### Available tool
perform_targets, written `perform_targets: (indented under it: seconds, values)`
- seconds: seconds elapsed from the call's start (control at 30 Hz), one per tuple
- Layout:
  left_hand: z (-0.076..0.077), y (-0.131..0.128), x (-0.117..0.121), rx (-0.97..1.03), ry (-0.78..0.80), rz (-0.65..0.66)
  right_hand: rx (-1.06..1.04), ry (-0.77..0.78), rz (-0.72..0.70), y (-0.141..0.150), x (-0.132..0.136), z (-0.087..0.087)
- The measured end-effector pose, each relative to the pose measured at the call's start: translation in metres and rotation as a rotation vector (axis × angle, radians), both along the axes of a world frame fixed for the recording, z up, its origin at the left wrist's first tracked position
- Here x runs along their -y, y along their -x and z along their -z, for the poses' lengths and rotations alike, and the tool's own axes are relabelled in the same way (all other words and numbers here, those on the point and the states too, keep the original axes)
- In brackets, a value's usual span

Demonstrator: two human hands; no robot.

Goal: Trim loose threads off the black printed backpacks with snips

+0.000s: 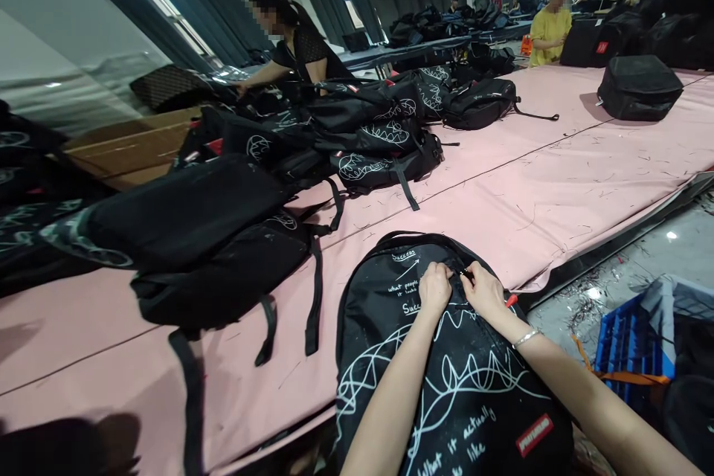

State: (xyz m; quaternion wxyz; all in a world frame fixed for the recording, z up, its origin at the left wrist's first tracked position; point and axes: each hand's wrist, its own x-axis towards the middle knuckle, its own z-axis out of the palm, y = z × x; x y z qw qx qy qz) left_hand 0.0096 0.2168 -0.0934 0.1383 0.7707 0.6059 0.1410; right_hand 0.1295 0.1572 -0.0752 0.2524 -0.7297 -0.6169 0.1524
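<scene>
A black backpack (384, 342) with white scribbled lines, white lettering and a red label (534, 435) lies in front of me, its top on the pink-covered table. My left hand (436, 288) is closed in a pinch against the backpack's upper front; what lies between its fingertips is hidden. Just to its right, my right hand (482, 290) is closed around a slim small tool. The tool's red end (512, 300) sticks out by the palm, and something dark shows at the fingertips. Its exact kind is not clear. Both hands are close together near the backpack's top edge.
Black backpacks (223, 223) with loose straps are heaped at left and centre of the pink table (491, 186). Thread scraps litter it. Farther right sits a black bag (640, 88). A blue crate (636, 338) stands on the floor. Other people (304, 44) work beyond.
</scene>
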Motion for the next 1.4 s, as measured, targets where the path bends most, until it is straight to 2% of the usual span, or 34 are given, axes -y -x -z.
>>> perform_targets:
  seconds: [0.27,0.7,1.0,1.17,1.3,1.4]
  values:
    - [0.002,0.004,-0.008,0.069,0.036,-0.14,0.052,0.094,-0.092,-0.003,0.001,-0.003]
    - [0.006,0.007,-0.013,0.227,0.064,-0.177,0.1,0.12,-0.155,-0.001,-0.009,-0.006]
    - [0.016,0.023,-0.019,0.492,0.064,-0.308,-0.003,0.005,-0.091,-0.001,-0.003,0.003]
    - [0.013,0.028,-0.015,0.664,0.101,-0.306,-0.079,-0.143,-0.09,-0.005,0.003,0.001]
    - [0.006,0.025,-0.008,0.833,0.161,-0.28,-0.067,-0.251,-0.067,-0.011,-0.02,-0.014]
    - [-0.002,0.023,-0.001,0.986,0.233,-0.277,0.055,-0.226,-0.078,-0.014,-0.046,-0.024]
